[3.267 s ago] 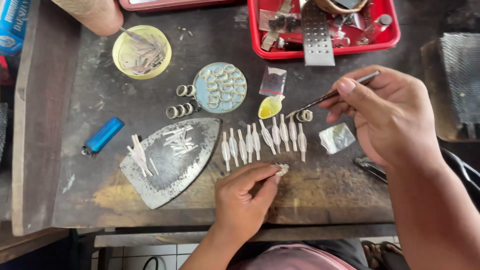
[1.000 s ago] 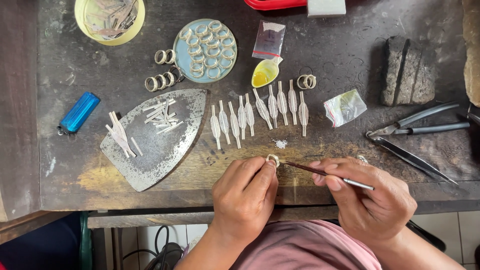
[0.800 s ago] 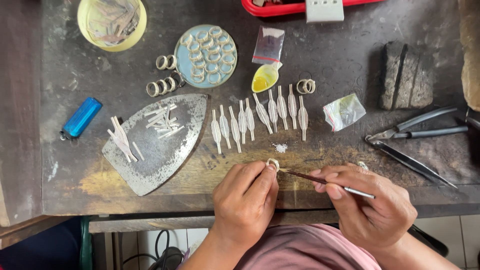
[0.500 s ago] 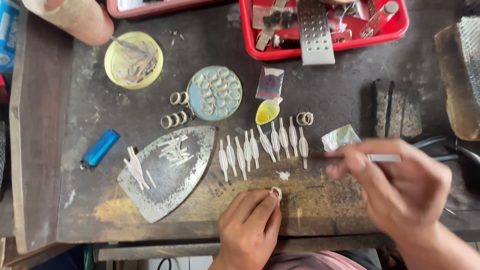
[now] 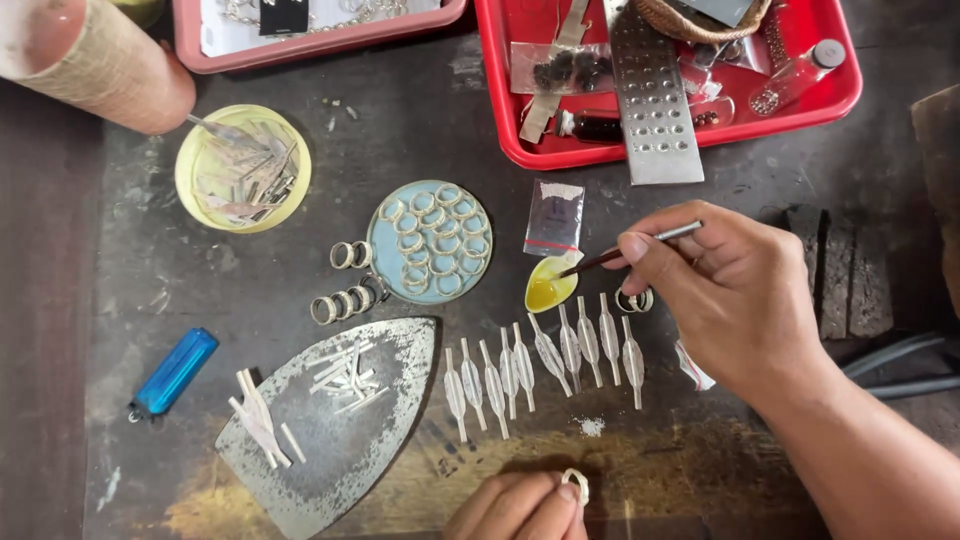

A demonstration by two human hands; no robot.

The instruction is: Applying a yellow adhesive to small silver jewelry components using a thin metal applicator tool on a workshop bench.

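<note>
your right hand (image 5: 735, 290) pinches a thin brush (image 5: 630, 247) over the yellow spoon (image 5: 549, 288); your left hand (image 5: 520, 505), bottom centre, grips a small ring (image 5: 576, 485) above the dark, scuffed bench (image 5: 250, 280).

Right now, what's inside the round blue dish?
The round blue dish holds about a dozen small pale metal rings lying flat in one layer, with blue base showing between them. Nothing covers the dish, but anything under the rings is hidden.

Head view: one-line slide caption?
Right hand dips a thin brush into the yellow spoon; left hand pinches a small ring.
</note>
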